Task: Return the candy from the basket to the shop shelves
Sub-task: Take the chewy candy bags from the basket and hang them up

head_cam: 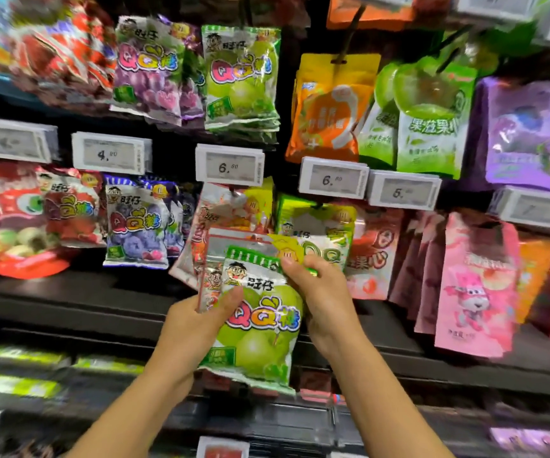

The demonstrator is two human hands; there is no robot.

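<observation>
Both hands hold a small stack of candy bags in front of the shelves. The front one is a green apple QQ candy bag (260,325); behind it lie a red-and-silver bag (210,282) and further bags. My left hand (197,322) grips the stack's left edge with the thumb on the green bag's front. My right hand (319,292) pinches the green bag's upper right corner. Matching green apple bags (242,77) hang on a hook in the row above. The basket is out of view.
Hooks carry purple grape bags (149,67), blueberry bags (136,223), strawberry bags (68,209), orange pouches (326,110), green pouches (429,127) and pink pouches (475,285). Price tags (230,165) jut out between the rows. A dark shelf edge (68,312) runs below.
</observation>
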